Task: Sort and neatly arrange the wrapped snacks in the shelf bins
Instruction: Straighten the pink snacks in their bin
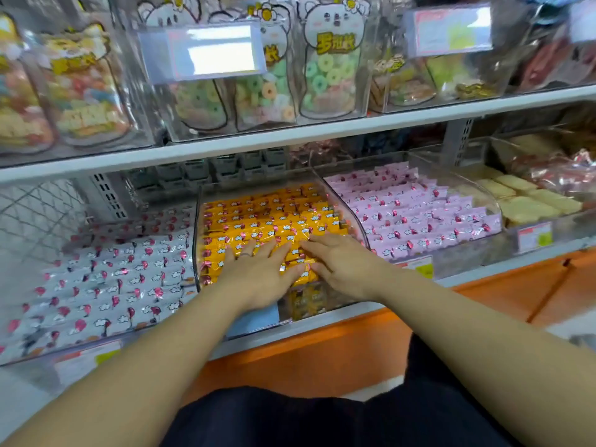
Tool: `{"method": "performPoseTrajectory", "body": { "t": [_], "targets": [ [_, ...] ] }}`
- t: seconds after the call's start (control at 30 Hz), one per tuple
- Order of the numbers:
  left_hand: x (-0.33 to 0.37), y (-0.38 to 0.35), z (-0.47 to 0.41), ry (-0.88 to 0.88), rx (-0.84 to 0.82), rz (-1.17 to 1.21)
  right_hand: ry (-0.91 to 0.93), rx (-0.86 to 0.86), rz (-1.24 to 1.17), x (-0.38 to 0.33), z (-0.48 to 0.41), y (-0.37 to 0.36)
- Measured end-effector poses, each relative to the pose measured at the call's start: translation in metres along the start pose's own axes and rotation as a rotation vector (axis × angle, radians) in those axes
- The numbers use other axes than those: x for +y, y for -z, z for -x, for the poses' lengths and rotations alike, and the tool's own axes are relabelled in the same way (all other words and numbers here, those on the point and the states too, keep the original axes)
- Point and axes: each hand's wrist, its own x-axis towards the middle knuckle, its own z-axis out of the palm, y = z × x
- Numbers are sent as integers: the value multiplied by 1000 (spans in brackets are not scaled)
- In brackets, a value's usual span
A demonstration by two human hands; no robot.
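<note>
1. Head view: we look down at the yellow snacks [274,217], which fill the middle clear bin [197,221] on the lower shelf. Both our hands lie on its front rows.
2. The packets lie with their long axis left to right across the bin, in rows stacked from front to back. The rows further back look even, and those under our palms look less settled.
3. Our left hand [258,272] lies flat on the packets with the fingers straight, spread and pointing away and to the right. It grips nothing.
4. Our right hand [342,262] lies flat too, with its fingers extended leftward towards the other hand. It pinches no packet that we can see.
5. The fingertips of the two hands almost meet over the front centre of the bin, so the loose packets lie directly beneath and between them. Neither hand is clearly nearer.
6. Both forearms reach forward from below and converge on the bin.
7. The white snacks [113,279] lie in the bin to the left and the pink snacks [412,214] in the bin to the right, both untouched.
8. We judge that the next move is to press and square these front rows.
</note>
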Motion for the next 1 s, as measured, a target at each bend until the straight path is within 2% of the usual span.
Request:
{"method": "performPoseTrajectory", "body": {
  "t": [0.1,0.17,0.2,0.27,0.33,0.43,0.53,0.63,0.77,1.0],
  "targets": [
    [7,6,2,14,54,26,16,302,-149,9,19,26],
    [19,11,4,-10,147,52,-52,471,-117,30,32,36],
    [27,14,3,-40,193,71,-136,489,-68,45,38,38],
    [46,20,-2,-121,262,109,-347,381,10,74,49,39],
    [65,24,-9,-197,293,124,-479,221,23,99,58,35],
    [81,29,-26,-229,279,136,-475,56,91,119,61,28],
    [87,34,-47,-212,228,172,-455,-22,99,122,52,21],
    [90,38,-69,-186,211,236,-438,-2,88,128,44,28],
    [93,41,-102,-187,229,323,-495,136,15,155,26,48],
    [110,62,-147,-242,216,282,-549,56,11,200,-32,56]
  ]
}}
